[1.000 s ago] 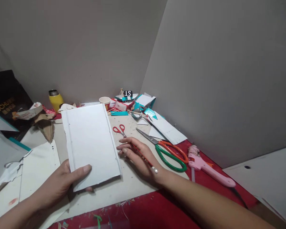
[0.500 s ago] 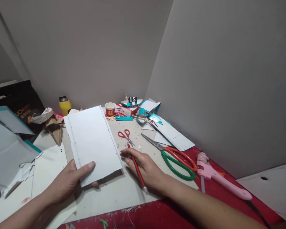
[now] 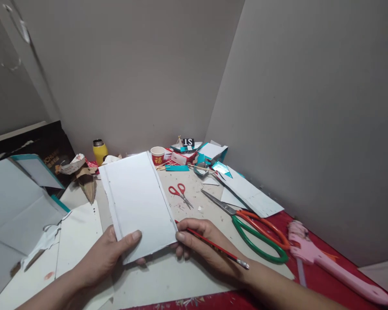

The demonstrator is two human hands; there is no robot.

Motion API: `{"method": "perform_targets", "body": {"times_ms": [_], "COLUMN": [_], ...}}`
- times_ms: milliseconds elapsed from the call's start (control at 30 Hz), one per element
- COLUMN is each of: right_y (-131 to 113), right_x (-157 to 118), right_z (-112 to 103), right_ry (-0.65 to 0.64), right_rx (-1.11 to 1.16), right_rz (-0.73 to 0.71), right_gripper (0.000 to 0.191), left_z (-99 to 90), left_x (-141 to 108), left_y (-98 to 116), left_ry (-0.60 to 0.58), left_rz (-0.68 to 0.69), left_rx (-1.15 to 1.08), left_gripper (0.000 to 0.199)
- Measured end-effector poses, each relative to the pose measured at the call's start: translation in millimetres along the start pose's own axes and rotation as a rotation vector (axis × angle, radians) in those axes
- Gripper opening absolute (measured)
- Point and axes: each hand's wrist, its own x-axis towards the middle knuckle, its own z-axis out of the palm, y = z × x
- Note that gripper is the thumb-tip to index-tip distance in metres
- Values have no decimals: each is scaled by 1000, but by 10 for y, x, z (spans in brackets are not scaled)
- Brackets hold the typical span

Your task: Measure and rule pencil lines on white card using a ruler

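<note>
A white piece of cardboard (image 3: 137, 202) with pencil lines along its left edge is held up, slightly tilted, over the table. My left hand (image 3: 113, 252) grips its lower left edge, thumb on top and fingers beneath. At the lower right corner, the thumb and fingers of my right hand (image 3: 207, 245) touch the cardboard. A red pencil (image 3: 213, 244) with a metal-capped end lies across that same hand, held in its fingers; its point is partly hidden. Small red-handled scissors (image 3: 180, 196) lie just beyond the cardboard. Large scissors (image 3: 245, 224) with orange and green handles rest to the right.
A pink glue gun (image 3: 330, 258) lies on the red cloth (image 3: 320, 275) at right. At the back stand a paper cup (image 3: 158, 156), a yellow bottle (image 3: 100, 152) and paper model pieces (image 3: 184, 157). White folded cardboard (image 3: 22, 211) fills the left side.
My right hand has moved in to touch the cardboard's lower right corner, and the pencil has swung to lie flatter, its end pointing right. The camera view has shifted a little.
</note>
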Motion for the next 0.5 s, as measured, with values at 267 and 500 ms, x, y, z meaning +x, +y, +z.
{"method": "perform_targets", "body": {"times_ms": [267,500], "right_y": [23,-77], "right_x": [10,-24], "right_z": [18,-38], "right_ry": [-7,9], "right_rx": [41,-195], "right_rz": [18,-83], "right_gripper": [39,36], "left_z": [-14,-19], "left_x": [2,11], "left_y": [-34,-17], "left_ry": [6,67], "left_rz": [37,39], "left_rx": [23,39], "left_gripper": [42,53]}}
